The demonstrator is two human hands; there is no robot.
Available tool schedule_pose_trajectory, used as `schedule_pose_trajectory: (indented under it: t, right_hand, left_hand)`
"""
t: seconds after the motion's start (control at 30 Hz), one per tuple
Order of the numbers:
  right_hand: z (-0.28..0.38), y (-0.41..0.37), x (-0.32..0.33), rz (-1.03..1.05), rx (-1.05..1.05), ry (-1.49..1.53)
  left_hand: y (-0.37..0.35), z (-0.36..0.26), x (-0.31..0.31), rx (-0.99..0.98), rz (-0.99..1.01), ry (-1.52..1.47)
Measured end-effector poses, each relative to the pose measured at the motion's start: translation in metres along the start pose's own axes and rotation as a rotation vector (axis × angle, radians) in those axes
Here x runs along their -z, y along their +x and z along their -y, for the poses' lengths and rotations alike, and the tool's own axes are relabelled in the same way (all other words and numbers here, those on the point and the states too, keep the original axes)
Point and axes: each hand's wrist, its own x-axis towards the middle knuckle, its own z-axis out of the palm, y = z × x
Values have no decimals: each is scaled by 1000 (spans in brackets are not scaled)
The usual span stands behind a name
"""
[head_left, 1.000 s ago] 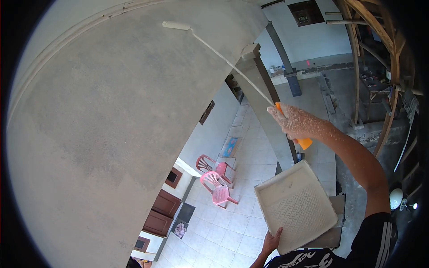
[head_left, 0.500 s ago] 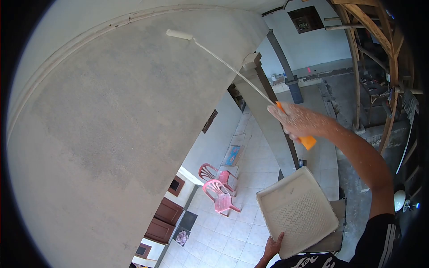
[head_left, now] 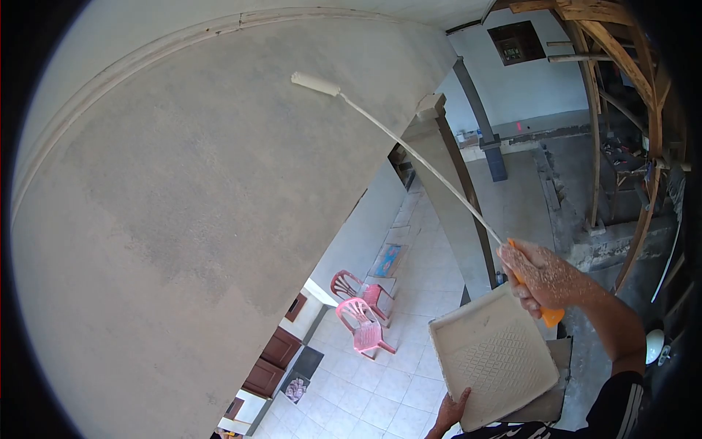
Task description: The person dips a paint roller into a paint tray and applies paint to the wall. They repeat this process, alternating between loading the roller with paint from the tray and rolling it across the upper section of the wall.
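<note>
My right hand (head_left: pixel 545 278), spattered with pale paint, is closed around the orange handle of a paint roller (head_left: pixel 316 84). The roller's long thin rod slants up and left, and its cream sleeve lies against the upper part of a grey, patchy wall surface (head_left: pixel 190 190). My left hand (head_left: pixel 455 410) grips the near left edge of a paint tray (head_left: pixel 493 358), thumb over the rim. A ribbed grid and a coat of cream paint show inside the tray. The fingers below its edge are hidden.
Pink plastic chairs (head_left: pixel 362 325) stand on the white tiled floor (head_left: pixel 387 380) far below. A concrete beam or column (head_left: pixel 439 197) runs beside the wall's edge. Wooden scaffolding poles (head_left: pixel 647 146) rise at the right. A flat board (head_left: pixel 559 366) shows under the tray.
My right hand has come down and right, drawing the roller down and right along the wall. The left hand still holds the tray, and the view has shifted slightly.
</note>
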Motion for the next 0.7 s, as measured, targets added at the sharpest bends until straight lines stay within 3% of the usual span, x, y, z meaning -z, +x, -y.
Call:
schedule_pose_trajectory:
  t: [0.2, 0.27, 0.37, 0.43, 0.5, 0.53, 0.6, 0.63, 0.7]
  right_hand:
    - [8, 92, 40, 67, 285, -110]
    - [74, 84, 25, -137, 149, -364]
    - [63, 125, 46, 93, 225, 134]
    - [65, 90, 17, -19, 166, -403]
    - [33, 51, -15, -21, 46, -197]
    - [-11, 46, -25, -106, 608, -620]
    - [-36, 49, -24, -4, 839, -604]
    - [-37, 46, -22, 160, 473, -170]
    - [-7, 33, -21, 288, 88, 266]
  left_hand:
    - [0, -2, -1, -53, -1, -16]
    - [-2, 3, -1, -66, -3, -6]
    - [-4, -9, 0, -81, 1, -33]
    - [-9, -15, 3, -64, 8, -51]
    - [-4, 5, -1, -126, 1, -65]
    - [-1, 12, -4, -158, -1, -72]
    - [3, 9, -5, -256, -35, -129]
    - [0, 10, -6, -292, -52, -151]
    - [-2, 6, -2, -150, -12, -66]
